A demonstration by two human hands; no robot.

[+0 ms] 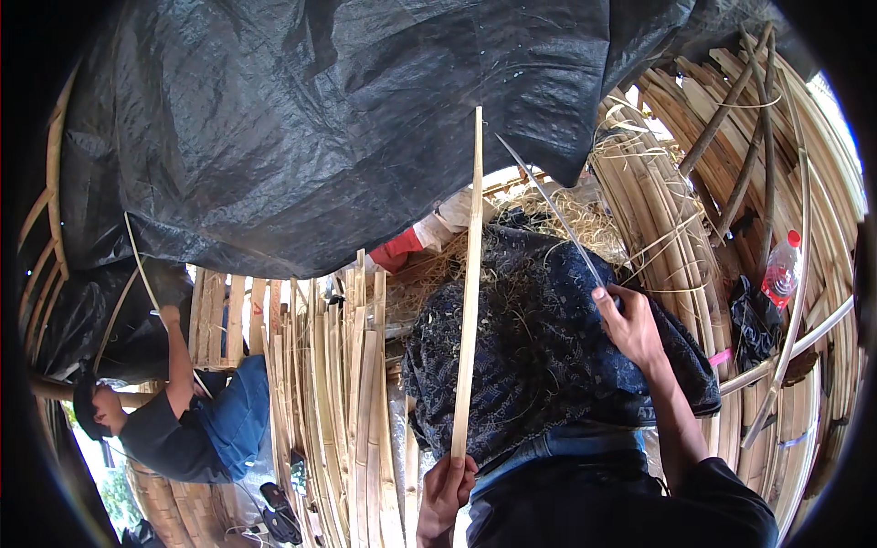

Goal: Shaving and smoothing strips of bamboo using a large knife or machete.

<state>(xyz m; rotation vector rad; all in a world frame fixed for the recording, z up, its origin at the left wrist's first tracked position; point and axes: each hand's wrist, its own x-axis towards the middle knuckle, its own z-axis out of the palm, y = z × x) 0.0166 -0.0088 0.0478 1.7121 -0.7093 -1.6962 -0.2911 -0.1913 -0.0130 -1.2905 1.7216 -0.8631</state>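
Holding long bamboo strip [469, 283] upright, left hand [445, 493] closed round its bottom end. Right hand [628, 324] grips thin blade [553, 208] over dark patterned cloth [539, 356] on lap. Strip looks uncut, so shaving barely begun; shavings [557, 212] piled behind.

The bamboo strip [470, 274] stands between stacked slats [338, 384] at left and the cloth-covered lap [539, 356] at right.

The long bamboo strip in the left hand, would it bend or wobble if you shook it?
The bamboo strip is probably fairly stiff: it stands straight though the left hand grips only its bottom end. Being long and thin, its tip would likely sway. It looks light.
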